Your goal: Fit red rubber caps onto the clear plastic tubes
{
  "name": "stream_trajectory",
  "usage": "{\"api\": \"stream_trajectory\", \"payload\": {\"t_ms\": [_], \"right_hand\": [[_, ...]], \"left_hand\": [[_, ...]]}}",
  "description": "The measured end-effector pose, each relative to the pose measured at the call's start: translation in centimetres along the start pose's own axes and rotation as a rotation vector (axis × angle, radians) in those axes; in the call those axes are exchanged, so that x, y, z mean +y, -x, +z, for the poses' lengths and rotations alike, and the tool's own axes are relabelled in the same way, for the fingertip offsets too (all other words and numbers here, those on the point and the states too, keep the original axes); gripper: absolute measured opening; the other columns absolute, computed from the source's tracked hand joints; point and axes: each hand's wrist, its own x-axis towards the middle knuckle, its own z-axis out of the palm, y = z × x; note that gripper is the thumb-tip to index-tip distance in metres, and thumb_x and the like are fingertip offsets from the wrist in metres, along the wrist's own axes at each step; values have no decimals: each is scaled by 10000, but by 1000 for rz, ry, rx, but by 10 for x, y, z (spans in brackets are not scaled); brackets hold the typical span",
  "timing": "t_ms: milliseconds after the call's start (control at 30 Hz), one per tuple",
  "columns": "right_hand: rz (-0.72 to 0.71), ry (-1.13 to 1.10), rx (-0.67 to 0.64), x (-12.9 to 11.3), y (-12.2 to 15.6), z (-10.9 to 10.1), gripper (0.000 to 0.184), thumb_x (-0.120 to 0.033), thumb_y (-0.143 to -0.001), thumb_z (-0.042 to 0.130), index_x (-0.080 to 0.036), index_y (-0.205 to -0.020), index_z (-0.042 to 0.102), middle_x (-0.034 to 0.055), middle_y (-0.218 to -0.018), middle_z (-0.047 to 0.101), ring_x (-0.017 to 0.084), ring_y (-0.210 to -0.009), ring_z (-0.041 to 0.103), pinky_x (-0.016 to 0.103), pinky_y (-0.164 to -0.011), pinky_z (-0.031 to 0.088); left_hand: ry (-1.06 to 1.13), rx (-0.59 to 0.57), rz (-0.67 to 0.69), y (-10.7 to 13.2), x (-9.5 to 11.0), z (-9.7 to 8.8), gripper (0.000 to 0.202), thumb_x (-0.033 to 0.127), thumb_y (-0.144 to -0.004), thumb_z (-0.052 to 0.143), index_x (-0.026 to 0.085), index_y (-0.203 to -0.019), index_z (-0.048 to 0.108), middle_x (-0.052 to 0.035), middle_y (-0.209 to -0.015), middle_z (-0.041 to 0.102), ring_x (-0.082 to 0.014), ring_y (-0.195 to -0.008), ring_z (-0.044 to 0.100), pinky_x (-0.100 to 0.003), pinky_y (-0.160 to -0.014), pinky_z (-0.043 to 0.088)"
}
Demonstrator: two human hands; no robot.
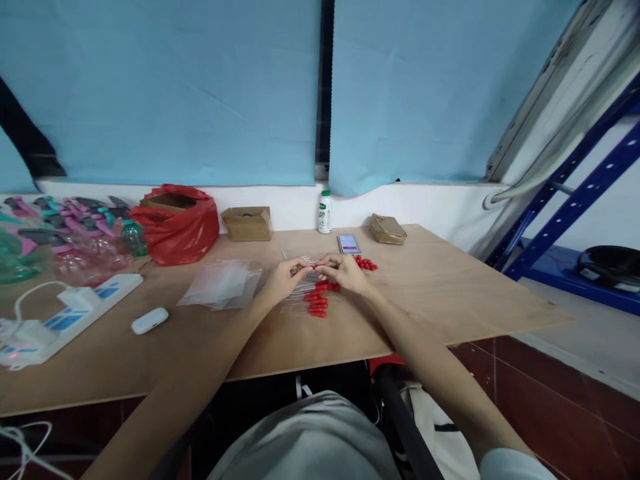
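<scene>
My left hand (pixel 289 277) and my right hand (pixel 345 272) meet above the middle of the table, both with fingers pinched. From my left fingers a thin, clear dropper tube (pixel 285 254) points up and to the left. A bit of red shows between the two hands, apparently a rubber bulb (pixel 315 266) pinched by my right fingers. Just below lie several droppers (pixel 316 303) with red bulbs, their thin tubes pointing left. Loose red bulbs (pixel 367 264) form a small pile beyond my right hand. My fingers partly hide the held piece.
Clear plastic bags (pixel 220 283) lie left of my hands, near a white earphone case (pixel 150 321) and a power strip (pixel 107 293). Behind are a red bag (pixel 183 233), cardboard boxes (pixel 247 224), a white bottle (pixel 325 213) and a phone (pixel 349 245). Spray bottles (pixel 90 243) crowd the far left.
</scene>
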Motion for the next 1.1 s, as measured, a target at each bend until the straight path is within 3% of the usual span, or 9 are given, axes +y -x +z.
{"api": "stream_trajectory", "payload": {"t_ms": [200,433,667,833,967,1100], "right_hand": [[-43,165,-5,-3,1,-4,294,-430,-877,723,-141,-933,729,60,-783,744,171,-673,690,278,-656,549],[-111,353,19,-9,1,-6,242,-383,-922,659,-153,-893,727,46,-727,727,163,-625,640,263,-628,481],[-138,538,86,-18,2,-1,215,-332,-938,636,-150,-881,735,42,-709,725,154,-614,616,247,-613,431],[-56,543,-31,-19,4,-10,198,-309,-901,663,-138,-899,764,32,-742,737,144,-629,608,245,-645,446],[-75,543,-117,-15,4,-23,209,-344,-885,692,-161,-893,793,44,-843,760,166,-728,639,267,-728,479],[-18,536,-172,-9,3,-32,244,-391,-871,711,-166,-886,804,40,-826,760,171,-736,640,265,-715,475]], "left_hand": [[-29,1,6,-1,1,2,271,423,-951,623,176,-902,723,14,-640,620,-127,-556,487,-246,-549,350],[4,-55,8,-3,-15,11,299,444,-987,571,176,-919,685,0,-744,661,-129,-607,532,-245,-605,407],[54,-19,31,-7,-27,21,285,422,-993,560,178,-874,648,-15,-778,668,-150,-670,587,-255,-641,452],[-79,-151,56,-3,-23,12,243,364,-1007,546,187,-916,686,0,-764,692,-143,-644,593,-266,-673,459],[-165,-185,152,-4,-25,5,277,350,-1032,510,202,-971,736,-34,-949,751,-183,-850,665,-301,-800,487],[-230,-184,170,-10,-45,2,241,287,-1023,516,206,-1034,743,-51,-1055,762,-213,-996,680,-345,-922,489]]}}
